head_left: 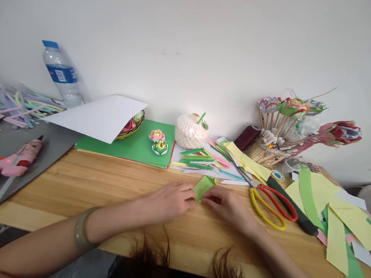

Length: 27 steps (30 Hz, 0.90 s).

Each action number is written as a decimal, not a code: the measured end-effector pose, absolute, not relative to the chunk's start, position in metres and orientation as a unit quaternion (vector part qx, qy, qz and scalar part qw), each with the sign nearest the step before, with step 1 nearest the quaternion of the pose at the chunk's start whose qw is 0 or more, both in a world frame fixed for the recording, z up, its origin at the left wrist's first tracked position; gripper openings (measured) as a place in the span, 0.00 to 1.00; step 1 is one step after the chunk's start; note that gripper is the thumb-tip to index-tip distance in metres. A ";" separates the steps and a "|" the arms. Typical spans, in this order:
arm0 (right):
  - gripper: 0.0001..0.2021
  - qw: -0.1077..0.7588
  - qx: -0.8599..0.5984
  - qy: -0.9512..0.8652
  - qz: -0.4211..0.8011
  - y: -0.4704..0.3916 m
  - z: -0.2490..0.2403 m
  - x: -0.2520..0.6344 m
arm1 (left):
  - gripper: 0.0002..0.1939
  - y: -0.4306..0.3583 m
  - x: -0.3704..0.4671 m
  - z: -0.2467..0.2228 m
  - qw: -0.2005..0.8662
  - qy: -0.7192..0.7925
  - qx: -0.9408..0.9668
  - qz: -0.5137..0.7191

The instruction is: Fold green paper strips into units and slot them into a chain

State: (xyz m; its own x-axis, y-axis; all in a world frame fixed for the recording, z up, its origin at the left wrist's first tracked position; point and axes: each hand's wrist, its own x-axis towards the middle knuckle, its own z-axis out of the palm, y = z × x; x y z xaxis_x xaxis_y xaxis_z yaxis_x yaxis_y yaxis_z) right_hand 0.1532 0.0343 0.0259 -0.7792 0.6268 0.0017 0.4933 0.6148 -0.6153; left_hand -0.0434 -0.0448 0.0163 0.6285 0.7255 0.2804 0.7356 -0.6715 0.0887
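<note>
In the head view, a small, folded light-green paper piece (205, 185) is being held low over the wooden tabletop (110, 173), near the middle of its front edge. Its lower right edge is being pinched between thumb and forefinger of the right hand (228, 202); its left end is being met by the curled, closely gathered fingers of the left hand (174, 200), though whether they are pinching cannot be told. A crease seems to be being worked; it would best be pressed evenly, with the edges being kept aligned and the paper being braced against the wood.

Toward the back edge, rosette-like paper flowers are being held in a yellow-and-black woven basket (129, 133), partly covered by a white paper sheet (101, 116). Near the right back corner, multicoloured paper flowers on pale stems (291, 108) are being held upright or leaning in a tan, stick-sided pot (266, 154).
</note>
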 end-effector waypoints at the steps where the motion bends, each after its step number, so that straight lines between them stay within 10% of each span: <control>1: 0.06 0.109 -0.319 -0.893 0.299 0.034 0.025 0.153 | 0.08 -0.044 -0.043 0.016 0.021 -0.396 -0.908 -0.132; 27: 0.05 0.120 -0.358 -0.895 0.238 0.033 0.019 0.147 | 0.08 -0.042 -0.038 0.010 0.083 -0.414 -0.902 -0.089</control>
State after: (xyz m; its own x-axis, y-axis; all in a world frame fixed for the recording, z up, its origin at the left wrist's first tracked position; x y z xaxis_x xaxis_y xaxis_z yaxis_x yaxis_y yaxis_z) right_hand 0.1467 0.0329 0.0194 -0.7147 0.6980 0.0448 0.5834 0.6302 -0.5123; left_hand -0.0375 -0.0418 0.0096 0.6406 0.7328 0.2296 0.7624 -0.6427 -0.0757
